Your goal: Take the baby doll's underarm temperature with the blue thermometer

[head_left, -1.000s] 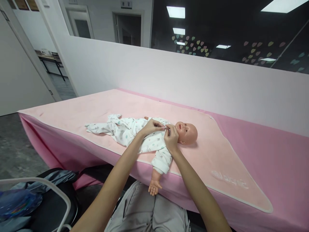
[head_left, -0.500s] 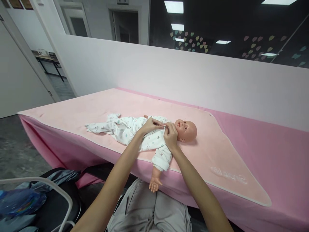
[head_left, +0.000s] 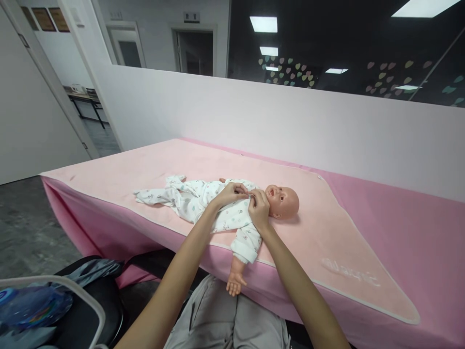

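Right up at the chest of the doll, just below its chin, pinching the front of the printed white outfit with the left hand, thumb and fingertips closed together on the cloth! Meeting it there, tip to tip, with the right hand, clamped on the same bit of edge, too small a patch for telling fabric from fastener. Under the doll, a peach mat; below that, a pink cloth, hanging down on the doll's near side. Lying face up, with the near forearm stretched out past the mat's border, palm showing. Behind the doll, a white wall. Beyond its foot end and lower down, a black chair with a blue plastic item.
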The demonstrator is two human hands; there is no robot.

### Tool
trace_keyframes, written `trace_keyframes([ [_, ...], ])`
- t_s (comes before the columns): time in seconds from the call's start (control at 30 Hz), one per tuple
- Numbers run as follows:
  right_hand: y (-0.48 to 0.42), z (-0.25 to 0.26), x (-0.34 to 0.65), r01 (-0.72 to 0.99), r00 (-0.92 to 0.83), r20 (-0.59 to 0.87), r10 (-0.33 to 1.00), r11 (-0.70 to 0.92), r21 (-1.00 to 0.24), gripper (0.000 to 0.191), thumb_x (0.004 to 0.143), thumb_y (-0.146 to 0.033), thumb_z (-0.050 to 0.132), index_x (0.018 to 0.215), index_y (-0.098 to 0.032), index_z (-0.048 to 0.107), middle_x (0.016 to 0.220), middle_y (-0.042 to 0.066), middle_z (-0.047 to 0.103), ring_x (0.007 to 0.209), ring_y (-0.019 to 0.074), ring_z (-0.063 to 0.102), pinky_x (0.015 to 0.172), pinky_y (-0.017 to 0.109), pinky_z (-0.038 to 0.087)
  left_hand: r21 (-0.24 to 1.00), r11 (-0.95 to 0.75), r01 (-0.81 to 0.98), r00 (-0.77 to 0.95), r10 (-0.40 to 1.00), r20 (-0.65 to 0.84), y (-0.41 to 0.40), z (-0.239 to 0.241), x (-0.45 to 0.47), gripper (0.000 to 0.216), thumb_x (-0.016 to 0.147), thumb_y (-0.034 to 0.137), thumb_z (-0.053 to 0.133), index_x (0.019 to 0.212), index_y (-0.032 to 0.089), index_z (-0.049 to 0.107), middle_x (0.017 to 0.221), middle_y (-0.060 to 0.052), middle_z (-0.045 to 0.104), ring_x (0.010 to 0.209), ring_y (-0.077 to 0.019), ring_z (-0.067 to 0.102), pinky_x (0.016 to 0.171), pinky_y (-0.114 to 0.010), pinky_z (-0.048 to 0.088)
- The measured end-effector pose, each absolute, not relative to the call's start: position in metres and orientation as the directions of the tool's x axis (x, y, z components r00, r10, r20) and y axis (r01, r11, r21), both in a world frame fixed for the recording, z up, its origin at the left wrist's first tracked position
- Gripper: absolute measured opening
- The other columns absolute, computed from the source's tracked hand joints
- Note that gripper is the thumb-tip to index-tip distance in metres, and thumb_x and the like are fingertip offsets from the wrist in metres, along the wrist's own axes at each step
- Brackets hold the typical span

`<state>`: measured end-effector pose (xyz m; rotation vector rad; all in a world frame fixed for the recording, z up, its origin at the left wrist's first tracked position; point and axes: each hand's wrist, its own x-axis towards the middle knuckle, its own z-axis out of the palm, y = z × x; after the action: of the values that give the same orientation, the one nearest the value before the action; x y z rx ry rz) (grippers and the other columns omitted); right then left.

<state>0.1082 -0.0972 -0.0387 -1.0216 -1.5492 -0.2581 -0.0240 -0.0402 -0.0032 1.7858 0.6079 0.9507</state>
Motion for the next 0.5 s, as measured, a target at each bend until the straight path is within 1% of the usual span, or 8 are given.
trace_keyframes([
  [0.13,-0.0981,-0.0376,0.1077,0.715,0.096,0.886,0.454,0.588,-0.379,0.024,0.082,-0.008,0.037,0.084,-0.019,0.058,0.086,0.006,0.059,0.086,0.0171,0.054,0.079,0.033,0.047,0.93,-0.367,-0.027,0.588,0.746,0.312,-0.0388,-0.0043,-0.0242,0.026,0.062,0.031,0.073,0.075,0.011,0.061,0.068,-0.004,0.064,0.068,-0.0138,0.06,0.062,-0.023,0.044],
  [0.37,-0.0972,-0.038,0.1076,0.713,0.099,0.884,0.457,0.587,-0.384,0.025,0.08,-0.006,0.037,0.086,-0.02,0.057,0.088,0.006,0.058,0.088,0.0179,0.054,0.081,0.034,0.047,0.936,-0.347,-0.062,0.606,0.732,0.312,-0.0372,-0.0054,-0.0247,0.034,0.061,0.035,0.074,0.078,0.012,0.056,0.059,0.0,0.061,0.058,-0.0103,0.056,0.056,-0.021,0.041],
  [0.5,-0.0976,-0.0382,0.1073,0.7,0.09,0.883,0.46,0.601,-0.384,0.026,0.08,-0.005,0.036,0.086,-0.019,0.058,0.09,0.007,0.057,0.091,0.0177,0.054,0.084,0.035,0.047,0.941,-0.33,-0.074,0.62,0.724,0.302,-0.0336,-0.0081,-0.0248,0.037,0.06,0.036,0.075,0.08,0.013,0.056,0.06,0.0,0.062,0.058,-0.0103,0.057,0.056,-0.021,0.041],
])
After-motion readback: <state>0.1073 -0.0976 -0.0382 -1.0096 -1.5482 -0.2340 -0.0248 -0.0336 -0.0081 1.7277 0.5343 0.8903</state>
